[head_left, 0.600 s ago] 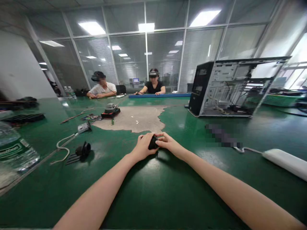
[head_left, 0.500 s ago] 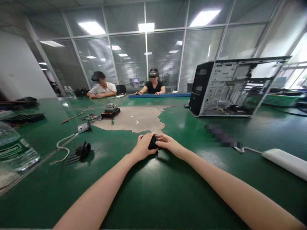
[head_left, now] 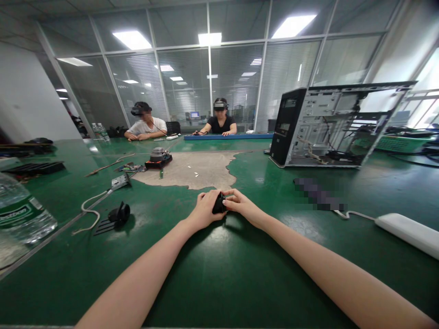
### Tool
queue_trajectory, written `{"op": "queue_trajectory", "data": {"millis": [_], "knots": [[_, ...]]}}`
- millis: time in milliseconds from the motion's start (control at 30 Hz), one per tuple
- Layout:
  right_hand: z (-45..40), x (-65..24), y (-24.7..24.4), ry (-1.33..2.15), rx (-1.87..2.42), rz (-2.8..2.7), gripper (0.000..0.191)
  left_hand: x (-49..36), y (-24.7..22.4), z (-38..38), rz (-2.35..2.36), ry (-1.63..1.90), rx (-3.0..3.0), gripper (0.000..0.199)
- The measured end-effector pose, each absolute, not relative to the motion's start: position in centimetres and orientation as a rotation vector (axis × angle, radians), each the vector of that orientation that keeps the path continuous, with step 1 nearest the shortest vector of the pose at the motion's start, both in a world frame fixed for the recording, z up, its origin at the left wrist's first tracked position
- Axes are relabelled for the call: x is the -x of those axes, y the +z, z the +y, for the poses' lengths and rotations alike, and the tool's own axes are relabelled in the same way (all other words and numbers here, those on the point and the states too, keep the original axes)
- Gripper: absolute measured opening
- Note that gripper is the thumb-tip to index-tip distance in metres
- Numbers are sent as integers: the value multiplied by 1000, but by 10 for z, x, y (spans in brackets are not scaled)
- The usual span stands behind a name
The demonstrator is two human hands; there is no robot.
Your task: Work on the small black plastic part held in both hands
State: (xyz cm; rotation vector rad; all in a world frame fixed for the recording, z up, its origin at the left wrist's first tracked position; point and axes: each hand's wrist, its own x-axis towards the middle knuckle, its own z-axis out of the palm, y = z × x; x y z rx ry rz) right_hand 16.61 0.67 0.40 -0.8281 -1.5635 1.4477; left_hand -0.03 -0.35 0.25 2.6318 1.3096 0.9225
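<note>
A small black part (head_left: pixel 218 204) is held between my hands, just over the green table (head_left: pixel 219 274). My left hand (head_left: pixel 205 210) wraps round its left side, with fingers over the top and the thumb below. From the right, the fingertips of my right hand (head_left: pixel 243 206) press on the part's right side. What exactly the part is cannot be made out. To the left lies another black part with a round opening and flat prongs (head_left: pixel 118 214).
An open computer case (head_left: pixel 291 128) stands at the right. Nearer are a blurred purple object (head_left: pixel 318 194) and a white box with a cable (head_left: pixel 408 233). A water bottle (head_left: pixel 24 210) and a cabled metal piece (head_left: pixel 120 182) are at left. Two people sit across the table.
The fingers of my right hand have shifted slightly on the black part. My left hand keeps its hold in the same place.
</note>
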Motion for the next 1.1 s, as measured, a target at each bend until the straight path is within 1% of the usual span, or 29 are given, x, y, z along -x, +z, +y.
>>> {"op": "queue_trajectory", "data": {"millis": [100, 233, 267, 367, 433, 567, 667, 800, 967, 1100], "knots": [[7, -169, 5, 1457, 838, -1592, 31, 1, 3, -4, 1297, 924, -2635, 55], [6, -173, 8, 1505, 755, -1643, 40, 1, 4, -4, 1302, 914, -2641, 55], [5, -173, 8, 1509, 742, -1642, 39, 1, 3, -4, 1303, 917, -2641, 56], [5, -171, 7, 1489, 749, -1601, 29, 1, 2, -3, 1302, 933, -2637, 57], [5, -168, 6, 1465, 781, -1578, 26, 1, 1, -2, 1303, 934, -2635, 58], [8, -166, 4, 1429, 854, -1572, 31, 1, 1, -2, 1303, 928, -2631, 56], [9, -169, 4, 1450, 824, -1605, 30, 1, 3, -3, 1302, 926, -2631, 56], [6, -173, 7, 1490, 734, -1651, 39, 1, 4, -3, 1303, 912, -2628, 57], [3, -168, 7, 1456, 764, -1597, 28, 0, 2, -3, 1311, 927, -2610, 57], [6, -166, 4, 1430, 817, -1568, 33, 0, 2, -3, 1316, 926, -2611, 56]]}}
